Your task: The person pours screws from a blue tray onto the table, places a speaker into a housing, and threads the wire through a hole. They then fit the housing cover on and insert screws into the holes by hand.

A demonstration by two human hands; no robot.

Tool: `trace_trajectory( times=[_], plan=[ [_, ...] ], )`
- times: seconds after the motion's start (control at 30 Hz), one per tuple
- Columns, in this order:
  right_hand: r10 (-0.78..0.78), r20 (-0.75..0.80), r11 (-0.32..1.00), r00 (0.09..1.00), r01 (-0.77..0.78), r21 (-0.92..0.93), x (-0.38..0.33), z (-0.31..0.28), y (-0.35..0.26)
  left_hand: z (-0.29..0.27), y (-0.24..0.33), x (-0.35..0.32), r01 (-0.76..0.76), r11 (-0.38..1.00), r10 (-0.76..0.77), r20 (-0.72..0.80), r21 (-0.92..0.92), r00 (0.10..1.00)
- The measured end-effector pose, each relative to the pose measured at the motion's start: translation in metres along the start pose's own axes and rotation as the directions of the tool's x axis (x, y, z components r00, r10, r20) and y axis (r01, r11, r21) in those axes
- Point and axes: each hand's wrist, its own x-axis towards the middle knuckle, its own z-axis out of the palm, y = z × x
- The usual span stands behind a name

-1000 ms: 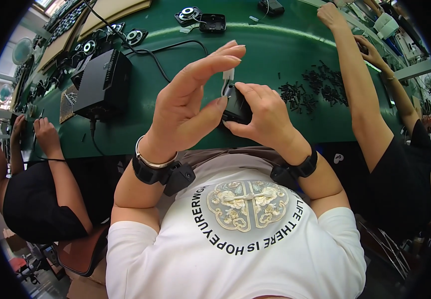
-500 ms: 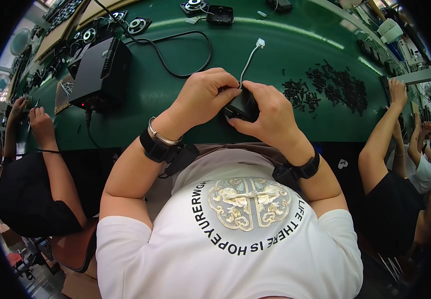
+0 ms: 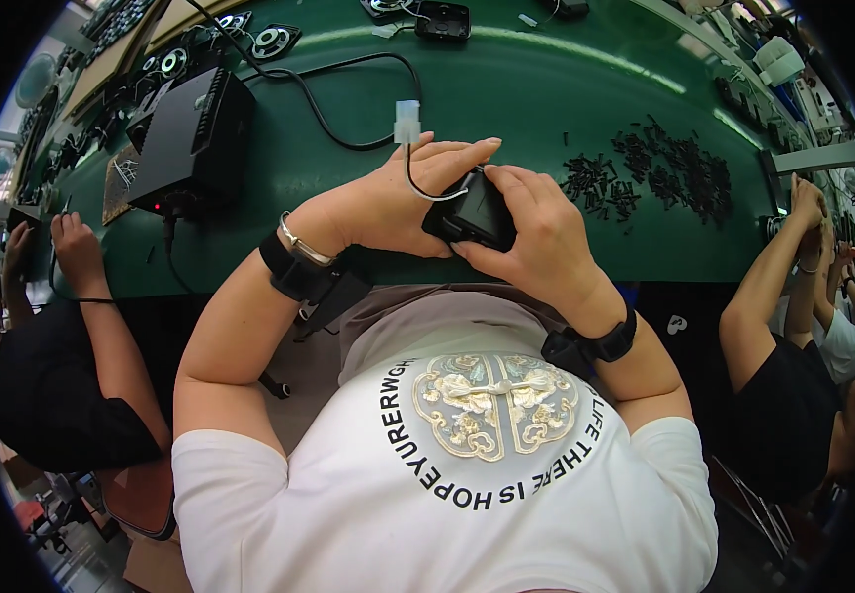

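A small black plastic case (image 3: 484, 214) sits between my two hands, close to the near edge of the bench. My right hand (image 3: 543, 222) grips its right side, thumb at the near edge and fingers on the far part. Around the left side curls my left hand (image 3: 403, 193), its thumb low against the case and its fingers reaching past the far end. A white cable (image 3: 413, 178) comes out of the case and bends over the left fingers. Its white plug connector (image 3: 407, 123) stands up beyond them.
Many small black pieces (image 3: 684, 168) lie heaped right of my hands. At left stands a black power box (image 3: 195, 143) with a black cord (image 3: 324, 124). Round speakers (image 3: 274, 41) and an open black housing (image 3: 442, 20) lie farther back. Co-workers' arms (image 3: 773, 247) flank the green bench.
My left hand has let go of the cable's base and spread along the case's left side. The cable and connector have swung left, over the left fingers. The case has turned slightly.
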Motion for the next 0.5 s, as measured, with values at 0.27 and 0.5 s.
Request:
trace_trajectory(
  times=[0.27,0.5],
  plan=[
    [-0.057,-0.003,0.993,0.998,0.056,-0.101,-0.0088,0.0024,0.0049,0.0079,-0.0046,0.0026,-0.013,0.992,0.006,0.054,0.122,0.999],
    [-0.057,0.035,0.996,0.998,0.059,-0.073,-0.0047,0.0007,0.0024,0.0075,-0.0075,0.0004,-0.017,0.988,0.009,0.051,0.156,0.999]
  ],
)
